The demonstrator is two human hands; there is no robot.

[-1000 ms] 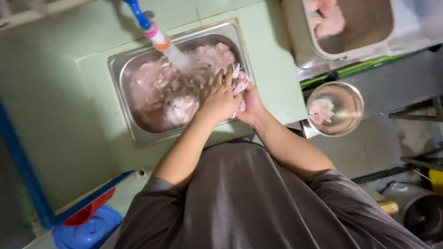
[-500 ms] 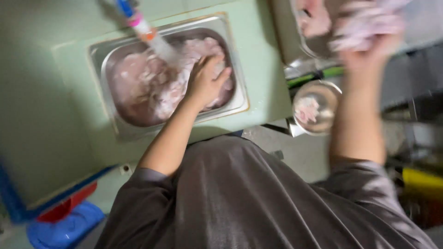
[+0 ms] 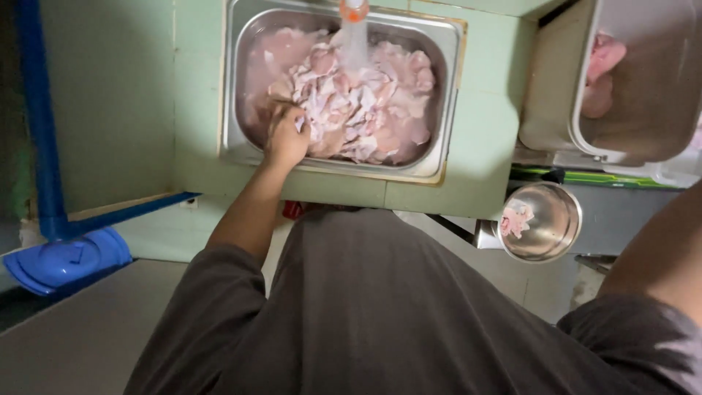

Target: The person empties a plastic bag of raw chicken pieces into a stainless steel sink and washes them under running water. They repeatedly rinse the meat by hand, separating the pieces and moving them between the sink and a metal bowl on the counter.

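A steel sink [image 3: 450,95] is set into a pale green tiled counter [image 3: 482,146]. It holds a heap of pale pink raw meat pieces [image 3: 365,110] in water. Water runs onto the heap from a tap nozzle [image 3: 355,29] with an orange collar. My left hand [image 3: 285,135] is at the sink's near left side, fingers curled into the meat there. Only my right forearm [image 3: 658,249] shows, at the right edge; the hand itself is out of frame.
A large steel tray [image 3: 643,110] at the upper right holds a few pink meat pieces [image 3: 603,73]. Below it stands a small round steel bowl [image 3: 552,219] with one meat piece [image 3: 515,218]. A blue pipe [image 3: 36,110] and a blue plastic item [image 3: 62,260] are on the left.
My right hand lifted a piece of meat out of the sink toward the tray on the right and has left the frame. My left hand shifted to the sink's left side.
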